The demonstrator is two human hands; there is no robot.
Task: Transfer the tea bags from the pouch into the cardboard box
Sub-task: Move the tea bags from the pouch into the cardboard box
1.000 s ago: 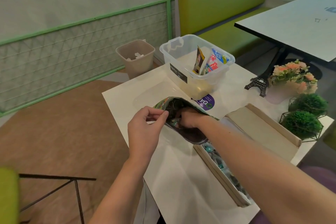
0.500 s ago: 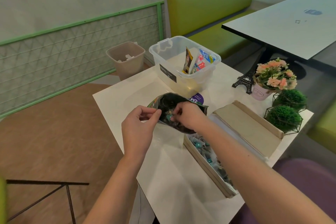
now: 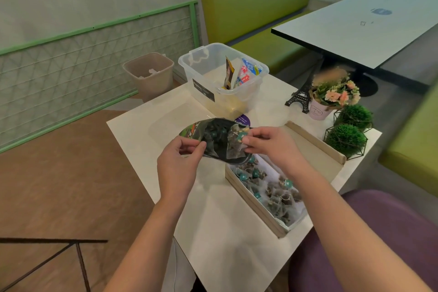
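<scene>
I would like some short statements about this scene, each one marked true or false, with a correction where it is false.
1. The left hand pinches the rim of the pouch. True.
2. The cardboard box holds no tea bags. False: many tea bags lie in it already.
3. The right hand pinches a tea bag at the pouch's mouth. True.
4. The clear plastic tub stands on the floor. False: it stands on the white table, beyond the pouch.
5. The box's lid is closed. False: it lies open.
</scene>
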